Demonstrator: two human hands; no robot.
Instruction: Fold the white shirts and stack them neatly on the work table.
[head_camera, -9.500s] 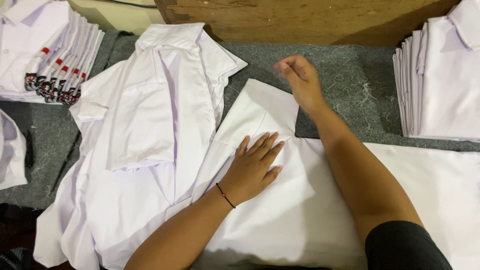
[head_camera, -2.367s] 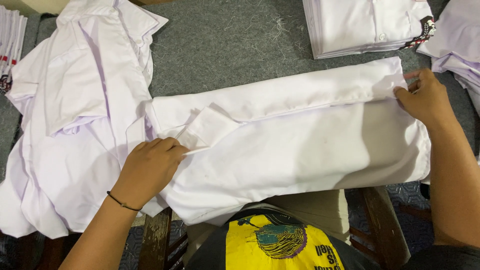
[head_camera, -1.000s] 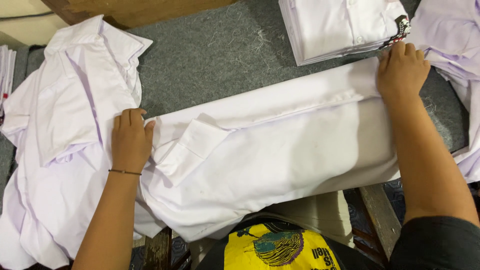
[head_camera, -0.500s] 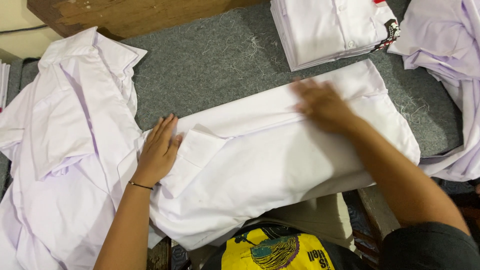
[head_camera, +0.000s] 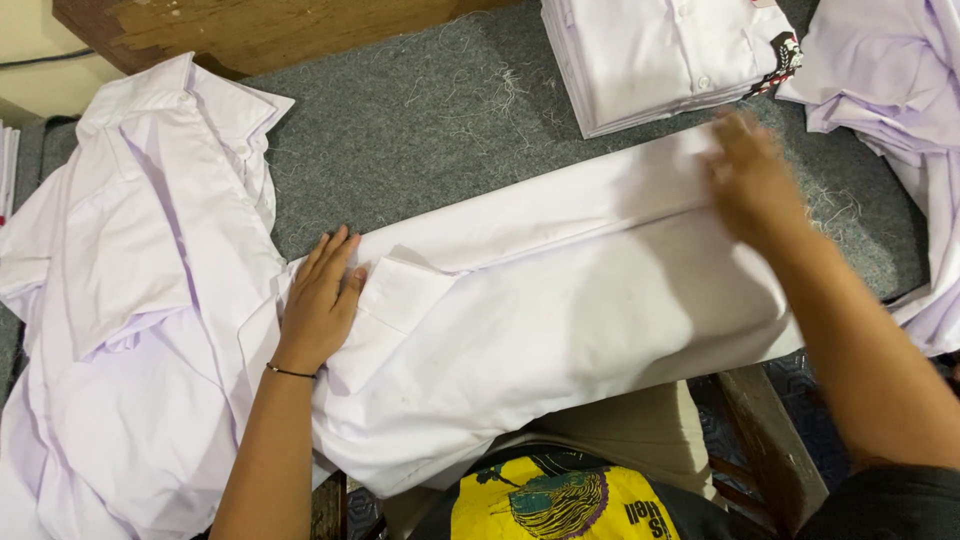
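A white shirt lies folded into a long band across the grey felt table, its near edge hanging over the table front. My left hand rests flat on its left end, fingers together beside the folded sleeve cuff. My right hand is blurred, open and flat on the right end of the band. Neither hand grips the cloth.
An unfolded white shirt lies spread at the left. A stack of folded white shirts sits at the back right, with loose white shirts at the far right. A wooden board edges the back.
My right hand has slid from the middle of the folded band back towards its right end. My left hand has stayed on the left end, fingers now flatter.
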